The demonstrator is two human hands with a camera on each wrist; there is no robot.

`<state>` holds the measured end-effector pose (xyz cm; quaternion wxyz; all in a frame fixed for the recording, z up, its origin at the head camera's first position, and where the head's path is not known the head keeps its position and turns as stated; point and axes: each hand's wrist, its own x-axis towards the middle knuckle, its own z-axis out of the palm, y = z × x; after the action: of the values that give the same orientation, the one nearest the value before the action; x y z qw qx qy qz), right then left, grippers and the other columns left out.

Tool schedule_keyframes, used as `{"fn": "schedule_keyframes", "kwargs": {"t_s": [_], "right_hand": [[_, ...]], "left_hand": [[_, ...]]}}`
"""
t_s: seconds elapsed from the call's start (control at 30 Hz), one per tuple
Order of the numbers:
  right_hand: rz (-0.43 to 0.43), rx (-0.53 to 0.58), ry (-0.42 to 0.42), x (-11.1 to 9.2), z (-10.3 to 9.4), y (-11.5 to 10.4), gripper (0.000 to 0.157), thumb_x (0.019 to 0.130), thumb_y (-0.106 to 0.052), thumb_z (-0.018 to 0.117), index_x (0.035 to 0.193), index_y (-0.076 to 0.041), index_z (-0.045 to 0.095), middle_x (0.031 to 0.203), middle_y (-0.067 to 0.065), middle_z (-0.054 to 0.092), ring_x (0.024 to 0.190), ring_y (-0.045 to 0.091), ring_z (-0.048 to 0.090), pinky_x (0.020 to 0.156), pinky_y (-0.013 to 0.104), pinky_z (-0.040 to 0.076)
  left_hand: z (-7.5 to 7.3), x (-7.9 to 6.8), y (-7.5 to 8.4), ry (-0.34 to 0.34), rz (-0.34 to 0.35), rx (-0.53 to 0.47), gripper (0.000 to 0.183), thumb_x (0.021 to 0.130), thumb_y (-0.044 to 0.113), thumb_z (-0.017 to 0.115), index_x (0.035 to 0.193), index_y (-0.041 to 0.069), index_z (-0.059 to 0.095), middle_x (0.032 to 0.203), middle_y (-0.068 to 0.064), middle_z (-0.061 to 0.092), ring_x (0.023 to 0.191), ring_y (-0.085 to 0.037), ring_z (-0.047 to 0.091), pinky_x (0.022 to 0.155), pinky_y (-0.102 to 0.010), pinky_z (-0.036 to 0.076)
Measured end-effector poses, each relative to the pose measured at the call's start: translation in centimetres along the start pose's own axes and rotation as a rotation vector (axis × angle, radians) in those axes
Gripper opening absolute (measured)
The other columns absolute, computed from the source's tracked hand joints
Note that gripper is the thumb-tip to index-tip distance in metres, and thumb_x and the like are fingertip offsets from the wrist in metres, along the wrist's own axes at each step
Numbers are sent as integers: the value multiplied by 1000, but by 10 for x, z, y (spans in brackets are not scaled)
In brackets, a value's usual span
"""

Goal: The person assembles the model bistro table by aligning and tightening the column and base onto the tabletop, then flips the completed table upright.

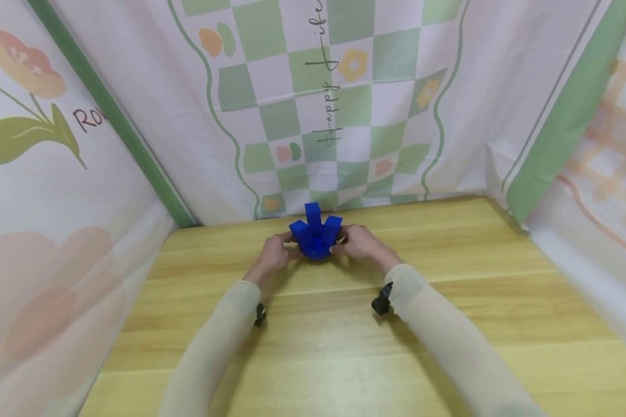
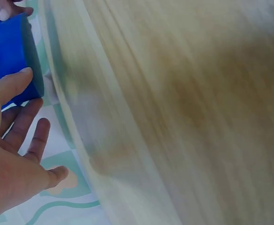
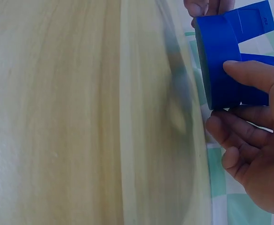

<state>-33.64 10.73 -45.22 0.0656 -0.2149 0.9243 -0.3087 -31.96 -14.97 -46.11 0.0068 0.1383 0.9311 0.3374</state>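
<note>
A blue holder [image 1: 315, 252] with a round base and three flat prongs slanting up and outward is near the back of the table, between the two hands. My left hand [image 1: 275, 253] grips its left side, the thumb on the base wall and fingers behind. On the opposite side, my right hand [image 1: 362, 243] holds it the same way. In the left wrist view, the thumb presses the blue base [image 2: 19, 51] while the lower fingers spread away from it. The right wrist view shows the base's smooth side wall [image 3: 216, 56] under the right thumb, with its greyish underside edge-on.
The wood-grain table [image 1: 323, 347] ends just behind the holder, where a checked green and white curtain [image 1: 292, 116] hangs. More printed cloth stands at the left [image 1: 57, 231] and right [image 1: 605, 174]. Dark wrist devices [image 1: 382, 300] sit at the sleeve cuffs.
</note>
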Motion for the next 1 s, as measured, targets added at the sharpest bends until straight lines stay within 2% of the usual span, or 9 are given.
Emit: {"fn": "schedule_keyframes", "kwargs": {"t_s": [0.23,0.47,0.67,1.0], "right_hand": [[-36,33,13,2,-2,3,34,90,-33,72,112,-8,69,107,12,74,97,27,70,87,42,56],[-64,101,33,1,-2,6,31,92,-33,69,113,-11,70,107,11,74,97,26,69,87,42,56],[-27,142,55,1,-3,8,39,95,-40,65,122,-13,68,108,9,74,101,25,68,91,43,54],[19,171,117,0,-12,3,51,95,-53,61,125,-13,68,114,8,73,105,25,68,93,44,55]], "left_hand": [[0,1,1,50,16,-6,45,83,8,77,126,7,66,118,-13,71,117,-32,62,105,-45,48],[-1,-1,3,86,28,-18,46,84,5,76,128,7,66,115,-13,72,111,-31,64,100,-44,51],[-3,-1,5,88,71,-14,43,86,9,75,128,8,67,112,-13,73,104,-29,68,94,-42,54],[-8,-2,12,97,57,-59,43,89,12,73,131,9,66,107,-12,76,105,-29,68,99,-46,52]]}}
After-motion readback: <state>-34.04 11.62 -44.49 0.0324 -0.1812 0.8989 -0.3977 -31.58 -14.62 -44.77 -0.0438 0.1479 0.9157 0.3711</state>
